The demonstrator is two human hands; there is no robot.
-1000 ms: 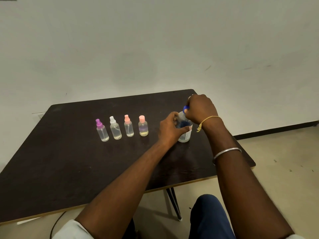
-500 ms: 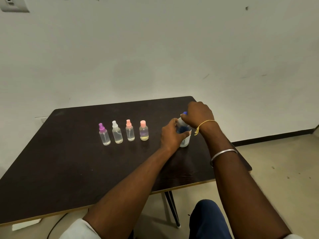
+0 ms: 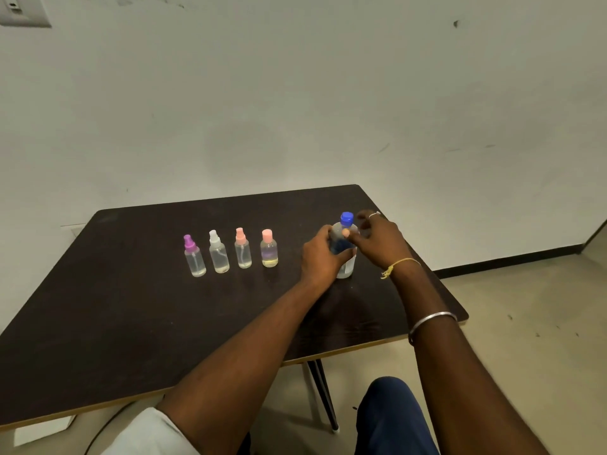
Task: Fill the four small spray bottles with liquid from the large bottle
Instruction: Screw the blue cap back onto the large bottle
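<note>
Several small clear spray bottles stand in a row on the dark table (image 3: 131, 323): a purple-capped bottle (image 3: 194, 256), a white-capped bottle (image 3: 218, 252), a pink sprayer bottle (image 3: 242, 248) and a pink flat-capped bottle (image 3: 269, 248) with yellowish liquid. Right of them stands the large clear bottle (image 3: 347, 267) with its blue cap (image 3: 347, 219) on. My left hand (image 3: 322, 257) grips the bottle's body. Just right of the cap hovers my right hand (image 3: 377, 238), fingers loosely spread and holding nothing.
The table's right edge (image 3: 427, 267) lies close to the large bottle. A table leg (image 3: 323, 392) stands below the front edge. My knee (image 3: 391, 418) is under the near side. A white wall rises behind.
My right hand has come off the blue cap, which now shows uncovered. The left hand keeps its hold on the bottle. The camera has tilted up.
</note>
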